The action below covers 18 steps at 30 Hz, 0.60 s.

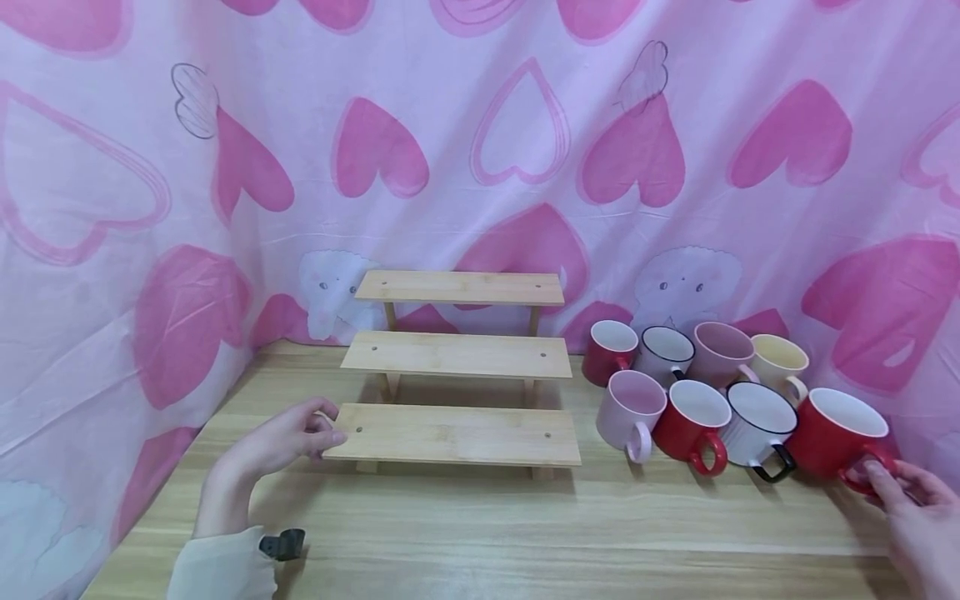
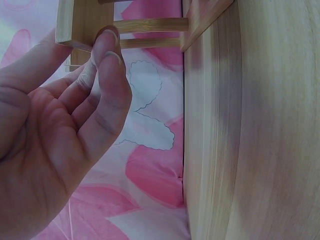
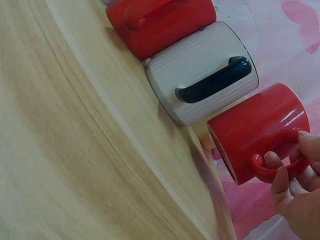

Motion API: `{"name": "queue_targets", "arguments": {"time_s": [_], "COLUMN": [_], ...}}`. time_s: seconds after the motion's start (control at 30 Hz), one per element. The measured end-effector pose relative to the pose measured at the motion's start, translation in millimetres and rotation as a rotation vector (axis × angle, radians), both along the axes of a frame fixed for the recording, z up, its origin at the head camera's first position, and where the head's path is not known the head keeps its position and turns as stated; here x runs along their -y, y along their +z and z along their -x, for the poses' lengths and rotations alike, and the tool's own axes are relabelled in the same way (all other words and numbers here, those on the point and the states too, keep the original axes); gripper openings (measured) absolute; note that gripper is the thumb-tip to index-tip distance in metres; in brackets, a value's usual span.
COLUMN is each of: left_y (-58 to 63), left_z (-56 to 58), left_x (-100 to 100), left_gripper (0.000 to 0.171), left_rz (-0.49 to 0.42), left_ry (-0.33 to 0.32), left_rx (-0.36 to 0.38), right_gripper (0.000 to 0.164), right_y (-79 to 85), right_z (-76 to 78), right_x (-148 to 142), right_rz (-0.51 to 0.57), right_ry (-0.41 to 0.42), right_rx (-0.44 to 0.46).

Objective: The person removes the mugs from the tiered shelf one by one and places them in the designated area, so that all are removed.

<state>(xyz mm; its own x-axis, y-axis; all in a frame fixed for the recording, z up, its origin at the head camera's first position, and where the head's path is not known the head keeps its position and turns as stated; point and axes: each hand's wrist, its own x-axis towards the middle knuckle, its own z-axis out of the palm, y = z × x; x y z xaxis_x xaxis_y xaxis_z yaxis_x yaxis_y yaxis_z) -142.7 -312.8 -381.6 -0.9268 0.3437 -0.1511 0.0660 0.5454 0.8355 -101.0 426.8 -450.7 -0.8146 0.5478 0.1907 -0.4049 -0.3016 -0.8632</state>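
Note:
My left hand (image 1: 288, 437) pinches the left end of the lowest board of a three-step wooden display rack (image 1: 453, 433). From the left wrist view, the thumb and curled fingers (image 2: 112, 75) meet at the board's end. Over on the far right, my right hand (image 1: 918, 508) grips the handle of a red mug (image 1: 832, 433) with a white inside. That red mug (image 3: 260, 135) is slightly tilted; whether its base touches the table cannot be told. Beside it stands a white ribbed mug (image 3: 205, 70) with a black handle.
Left of the held mug stand a red mug (image 1: 690, 421) and a pale pink mug (image 1: 630, 408). Behind are a small red mug (image 1: 603, 354), a white one (image 1: 660, 354), a pink one (image 1: 716, 354) and a cream one (image 1: 780, 367). A heart-patterned curtain (image 1: 450, 225) borders the wooden table (image 1: 450, 533).

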Motion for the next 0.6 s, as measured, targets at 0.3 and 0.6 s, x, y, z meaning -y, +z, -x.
{"name": "queue_targets", "arguments": {"time_s": [0.3,0.6], "left_y": [-0.5,1.0], "left_z": [1.0,1.4], "left_x": [0.7,-0.1], "left_gripper": [0.045,0.046], "left_rz": [0.007,0.016], "left_ry": [-0.005,-0.006], "left_rx": [-0.005,-0.001], "right_gripper": [0.016,0.011], "right_y": [-5.4,-2.8], "right_z": [1.3,5.0], "right_x": [-7.0,-6.8], "right_rz": [-0.159,-0.311], "right_ry": [-0.048,-0.143], "right_rx": [0.257,0.596]}}
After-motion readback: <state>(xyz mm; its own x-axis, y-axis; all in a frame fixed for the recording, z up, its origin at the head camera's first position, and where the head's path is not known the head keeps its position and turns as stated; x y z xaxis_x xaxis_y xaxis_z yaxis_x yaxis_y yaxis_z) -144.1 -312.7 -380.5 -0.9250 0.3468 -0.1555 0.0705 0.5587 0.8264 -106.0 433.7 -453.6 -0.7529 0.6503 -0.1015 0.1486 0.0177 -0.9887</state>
